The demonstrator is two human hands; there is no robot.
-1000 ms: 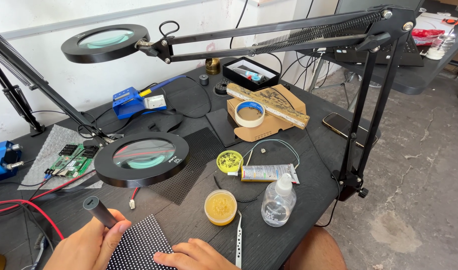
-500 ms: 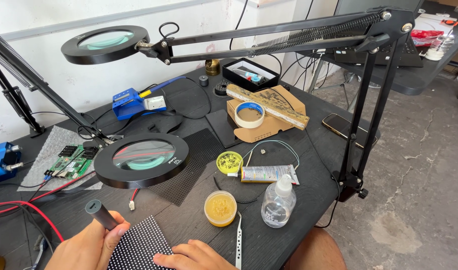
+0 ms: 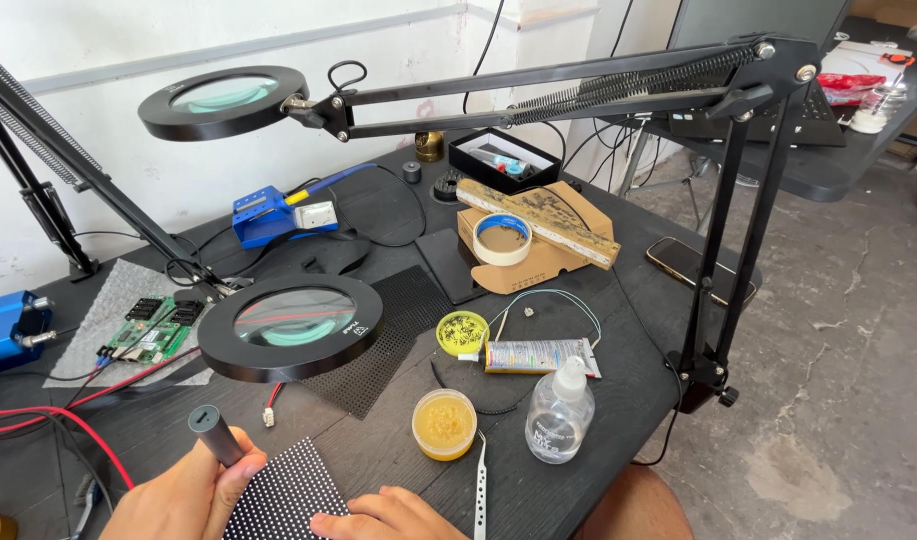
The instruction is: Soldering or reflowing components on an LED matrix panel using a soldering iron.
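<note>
Grey, pen-like tool handle [image 3: 214, 432] is gripped upright in the closed left hand [image 3: 183, 495]; the right hand [image 3: 383, 517] lies flat, fingers together, beside a dotted LED panel [image 3: 283, 497] at the table's near edge. Work on the panel seems underway, so the tool tip likely must be lowered precisely.

Left hand [image 3: 183, 490]: near left corner of view, fingers curled in a closed grip, thumb side up, forearm running off the near edge. Right hand [image 3: 383, 518]: near centre, palm down, fingers extended flat and pointing left, partly cut by the near edge. Bare knee at near right. Hands close, not touching.
</note>
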